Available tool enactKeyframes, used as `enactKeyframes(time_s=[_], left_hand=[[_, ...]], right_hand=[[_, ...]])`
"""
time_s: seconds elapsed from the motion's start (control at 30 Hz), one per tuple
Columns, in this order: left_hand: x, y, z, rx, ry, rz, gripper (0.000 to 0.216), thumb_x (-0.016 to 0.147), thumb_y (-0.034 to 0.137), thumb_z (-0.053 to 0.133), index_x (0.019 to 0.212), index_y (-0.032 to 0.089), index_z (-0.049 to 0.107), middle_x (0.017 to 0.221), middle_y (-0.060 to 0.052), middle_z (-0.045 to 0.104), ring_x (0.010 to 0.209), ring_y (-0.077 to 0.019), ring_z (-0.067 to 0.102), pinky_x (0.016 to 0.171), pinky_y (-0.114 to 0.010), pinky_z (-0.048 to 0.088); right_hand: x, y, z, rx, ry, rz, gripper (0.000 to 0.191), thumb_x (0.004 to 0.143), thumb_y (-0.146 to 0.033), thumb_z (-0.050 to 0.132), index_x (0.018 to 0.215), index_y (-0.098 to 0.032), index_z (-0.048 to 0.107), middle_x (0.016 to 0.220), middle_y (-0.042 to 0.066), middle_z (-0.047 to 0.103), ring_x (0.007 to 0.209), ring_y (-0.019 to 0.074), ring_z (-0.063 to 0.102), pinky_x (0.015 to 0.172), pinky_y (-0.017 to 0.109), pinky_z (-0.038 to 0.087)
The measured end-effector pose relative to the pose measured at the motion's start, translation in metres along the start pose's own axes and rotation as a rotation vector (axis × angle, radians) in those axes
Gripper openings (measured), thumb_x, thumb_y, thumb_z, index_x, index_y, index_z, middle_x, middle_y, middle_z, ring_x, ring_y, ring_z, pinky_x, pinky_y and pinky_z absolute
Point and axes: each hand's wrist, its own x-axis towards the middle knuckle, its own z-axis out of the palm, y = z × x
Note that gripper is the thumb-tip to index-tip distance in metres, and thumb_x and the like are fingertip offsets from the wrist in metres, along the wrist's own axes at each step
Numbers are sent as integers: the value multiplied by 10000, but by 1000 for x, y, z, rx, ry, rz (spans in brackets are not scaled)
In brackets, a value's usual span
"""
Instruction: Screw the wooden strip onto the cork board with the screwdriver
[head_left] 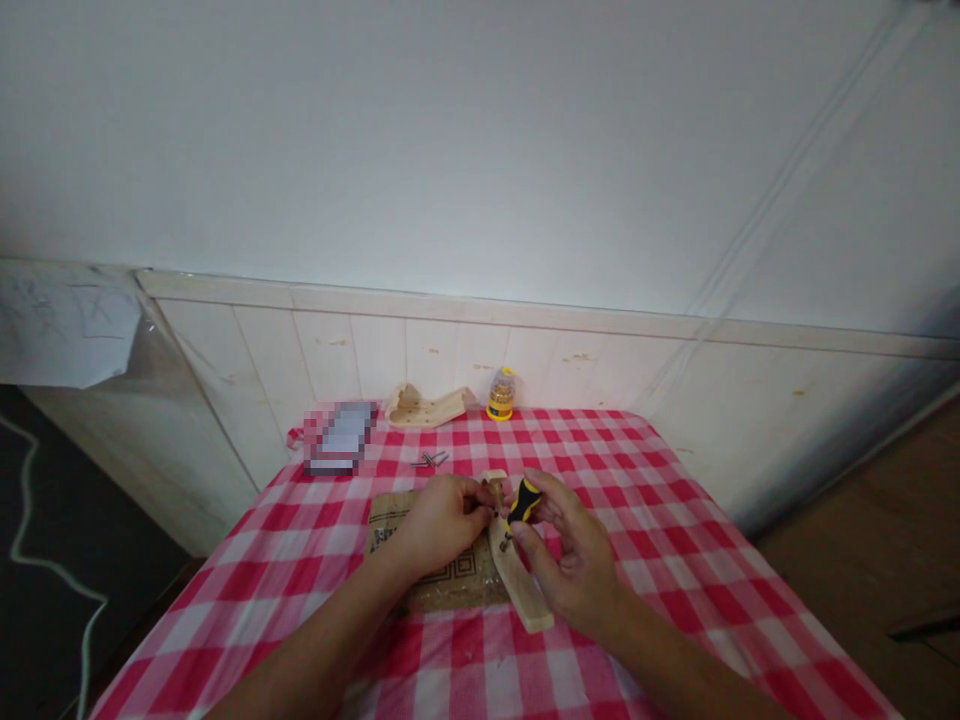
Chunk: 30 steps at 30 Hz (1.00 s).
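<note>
My right hand (577, 555) is closed around a short black-and-yellow screwdriver (525, 500), tilted with its lower end towards a pale wooden piece (523, 590). This piece lies at an angle, partly over a flat sheet of printed brown cardboard (427, 597). From the left, my left hand (446, 515) reaches in with its fingertips pinched at the upper part of the wood, close to the screwdriver. Whatever is between those fingertips is too small to make out. Small dark spots, perhaps holes or screws, show on the wood near the tool.
A red-and-white checked cloth (675, 590) covers the table. Several small dark metal pieces (429, 460) lie beyond my hands. Against the panelled wall stand another wooden piece (426, 410) and a yellow-based clear container (500, 395). A blurred-out rectangular device (341, 440) lies at back left.
</note>
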Motion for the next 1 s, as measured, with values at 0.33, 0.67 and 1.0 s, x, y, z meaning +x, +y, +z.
enactKeyframes(time_s=[0.33, 0.67, 1.0], left_hand=[[1, -1, 3, -57, -1, -35, 229, 768, 130, 560, 830, 173, 777, 835, -37, 782, 774, -190, 710, 743, -278, 508], [3, -3, 3, -45, -6, -24, 236, 746, 142, 572, 852, 173, 781, 883, -44, 788, 807, -202, 709, 765, -287, 509], [3, -11, 5, -71, -28, 27, 136, 722, 222, 648, 819, 163, 724, 843, -48, 755, 723, -185, 665, 646, -265, 470]], right_hand=[[2, -3, -2, -18, -16, 6, 562, 881, -127, 594, 1398, -312, 471, 1145, 85, 706, 928, 222, 729, 782, 345, 617], [5, -3, 0, -51, 28, -13, 550, 846, -145, 670, 1345, -321, 519, 1139, 64, 701, 959, 226, 710, 813, 355, 609], [4, 0, 1, -72, 37, -29, 549, 844, -156, 675, 1346, -301, 506, 1160, 77, 687, 961, 228, 714, 802, 348, 615]])
